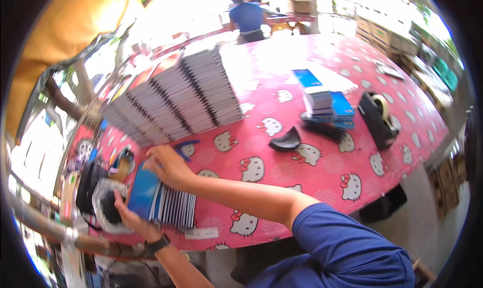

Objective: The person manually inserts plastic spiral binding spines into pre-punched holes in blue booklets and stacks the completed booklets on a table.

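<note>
A row of blue-covered booklets (143,187) leans on the left part of the table, its pale page edges and dark spines facing right. My right hand (168,165) bends its fingers over the far edge of the blue cover. Against the near left edge of the same booklets, my left hand (133,217) grips with the thumb up, a dark band on its wrist. Clear plastic wrap (103,220) around something black lies beside the left hand. Just beyond the right hand is a blue object (185,148), blurred.
Tall stacks of booklets (176,97) stand behind my hands. To the right are smaller blue booklet piles (343,107), a bundle of black bristles (324,130), a curved black piece (286,141) and a black tape dispenser (377,122). A person (247,19) sits beyond the pink table (266,202).
</note>
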{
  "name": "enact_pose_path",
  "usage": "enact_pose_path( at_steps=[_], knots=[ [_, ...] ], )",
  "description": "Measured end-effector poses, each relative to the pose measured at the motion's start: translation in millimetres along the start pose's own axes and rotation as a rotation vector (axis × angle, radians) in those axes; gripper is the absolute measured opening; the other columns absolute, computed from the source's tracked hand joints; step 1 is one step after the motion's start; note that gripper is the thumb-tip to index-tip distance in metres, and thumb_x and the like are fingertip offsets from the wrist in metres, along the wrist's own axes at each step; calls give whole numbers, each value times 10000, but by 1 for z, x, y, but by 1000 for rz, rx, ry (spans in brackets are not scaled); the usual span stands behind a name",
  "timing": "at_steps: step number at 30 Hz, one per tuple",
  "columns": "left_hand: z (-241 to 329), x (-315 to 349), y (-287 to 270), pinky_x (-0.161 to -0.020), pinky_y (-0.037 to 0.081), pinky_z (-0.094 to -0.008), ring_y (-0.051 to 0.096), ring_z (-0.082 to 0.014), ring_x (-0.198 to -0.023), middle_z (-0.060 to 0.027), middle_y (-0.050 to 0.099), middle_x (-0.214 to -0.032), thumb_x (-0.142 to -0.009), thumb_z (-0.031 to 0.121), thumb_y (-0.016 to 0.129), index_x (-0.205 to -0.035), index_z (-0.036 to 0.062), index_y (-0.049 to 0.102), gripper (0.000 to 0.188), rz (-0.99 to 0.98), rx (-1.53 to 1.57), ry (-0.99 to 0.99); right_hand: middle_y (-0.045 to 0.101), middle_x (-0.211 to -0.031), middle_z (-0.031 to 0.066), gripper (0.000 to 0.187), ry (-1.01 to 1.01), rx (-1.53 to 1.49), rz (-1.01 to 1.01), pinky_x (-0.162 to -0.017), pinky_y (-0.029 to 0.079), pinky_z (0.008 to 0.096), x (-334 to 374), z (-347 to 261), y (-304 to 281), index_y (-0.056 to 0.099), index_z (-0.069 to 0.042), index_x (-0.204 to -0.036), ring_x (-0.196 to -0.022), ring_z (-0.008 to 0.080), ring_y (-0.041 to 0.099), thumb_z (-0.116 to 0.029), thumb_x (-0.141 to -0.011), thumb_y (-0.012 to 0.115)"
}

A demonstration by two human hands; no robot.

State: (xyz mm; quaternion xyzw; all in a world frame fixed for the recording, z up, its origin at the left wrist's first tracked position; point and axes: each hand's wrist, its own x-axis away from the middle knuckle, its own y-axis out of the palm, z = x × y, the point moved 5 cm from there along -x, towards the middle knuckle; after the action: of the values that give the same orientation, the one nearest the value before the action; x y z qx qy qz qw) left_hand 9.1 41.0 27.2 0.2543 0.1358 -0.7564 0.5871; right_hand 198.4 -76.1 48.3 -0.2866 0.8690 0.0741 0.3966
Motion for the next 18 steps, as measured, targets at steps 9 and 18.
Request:
enact_pose_path(
  at_steps=[9,18],
  knots=[
    [165,74,57,-1023,338,-392,469,-256,-1181,-202,501,-1241,-923,162,515,-1183,-61,478,344,308,-308,759,659,-916,138,215,201,287,336,-738,506,374,14,59,-340,646,-55,-1007,-800,283,636,-177,-832,615],
    [85,149,392,-987,340,-378,456,-225,-1167,-137,487,-1275,-939,361,489,-1249,-10,479,483,-1050,118,-9,517,-1246,267,683,1257,852,382,-961,415,419,126,112,-590,471,12,-1246,-1161,377,509,-478,-801,639]
  ],
)
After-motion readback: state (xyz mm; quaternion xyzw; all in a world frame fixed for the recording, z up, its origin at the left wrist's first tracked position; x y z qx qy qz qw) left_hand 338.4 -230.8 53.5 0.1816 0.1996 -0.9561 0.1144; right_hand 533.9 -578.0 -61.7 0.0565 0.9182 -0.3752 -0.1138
